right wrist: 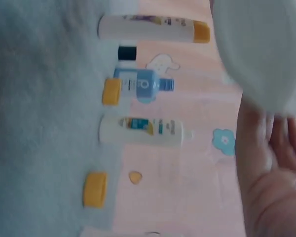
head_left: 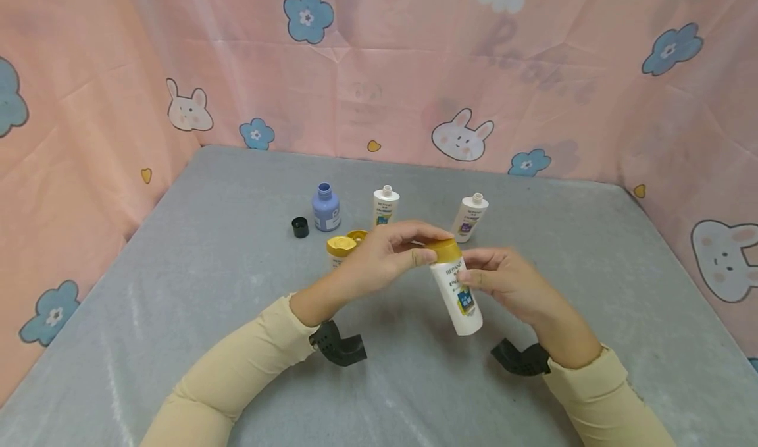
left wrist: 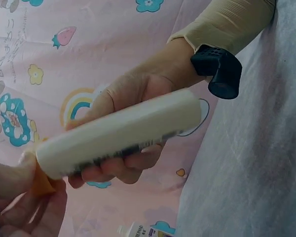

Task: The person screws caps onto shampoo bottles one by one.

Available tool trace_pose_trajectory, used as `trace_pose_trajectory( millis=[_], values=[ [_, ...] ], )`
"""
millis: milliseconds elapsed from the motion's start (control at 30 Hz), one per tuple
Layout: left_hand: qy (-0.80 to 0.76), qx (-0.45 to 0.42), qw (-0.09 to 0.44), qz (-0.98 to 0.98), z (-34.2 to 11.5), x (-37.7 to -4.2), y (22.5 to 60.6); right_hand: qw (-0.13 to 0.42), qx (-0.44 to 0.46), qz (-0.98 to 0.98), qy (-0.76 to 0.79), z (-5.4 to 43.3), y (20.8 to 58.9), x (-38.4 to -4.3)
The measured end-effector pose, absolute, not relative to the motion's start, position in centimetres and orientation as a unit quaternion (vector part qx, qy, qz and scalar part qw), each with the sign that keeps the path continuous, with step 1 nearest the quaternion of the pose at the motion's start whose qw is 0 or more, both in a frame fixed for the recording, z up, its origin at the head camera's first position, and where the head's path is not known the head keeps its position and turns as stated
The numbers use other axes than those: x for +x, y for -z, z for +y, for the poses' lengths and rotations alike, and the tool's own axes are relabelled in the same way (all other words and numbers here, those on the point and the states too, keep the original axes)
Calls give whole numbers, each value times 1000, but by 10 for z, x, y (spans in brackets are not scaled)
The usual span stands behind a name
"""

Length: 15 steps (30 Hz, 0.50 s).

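A white shampoo bottle with a yellow cap is held tilted above the table. My left hand pinches the cap between thumb and fingers. My right hand grips the bottle's body, fingers wrapped round it in the left wrist view. That view puts the body across the right palm and the left fingers on the cap at lower left. In the right wrist view the bottle's blurred white base covers part of the right hand.
Behind the hands stand a capless blue bottle and two capless white bottles, one near the middle, another farther right. A black cap, a loose yellow cap, another yellow cap and a yellow-capped bottle are also there.
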<state>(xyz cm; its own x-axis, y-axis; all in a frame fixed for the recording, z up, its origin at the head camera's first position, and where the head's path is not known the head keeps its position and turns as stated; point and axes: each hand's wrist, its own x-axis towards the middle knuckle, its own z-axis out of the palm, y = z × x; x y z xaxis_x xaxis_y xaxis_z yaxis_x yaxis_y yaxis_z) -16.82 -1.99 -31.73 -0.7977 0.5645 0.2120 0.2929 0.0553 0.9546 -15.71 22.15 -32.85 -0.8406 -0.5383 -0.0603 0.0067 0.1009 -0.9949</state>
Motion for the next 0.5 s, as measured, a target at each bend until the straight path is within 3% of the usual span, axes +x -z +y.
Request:
trace_pose_trajectory(
  millis=[233, 500],
  values=[
    [-671, 163, 104, 716, -15, -167, 318, 73, -70, 835, 541, 204, 321, -147],
    [-696, 128, 94, 700, -8, -162, 323, -14, -68, 862, 502, 189, 324, -136]
  ],
)
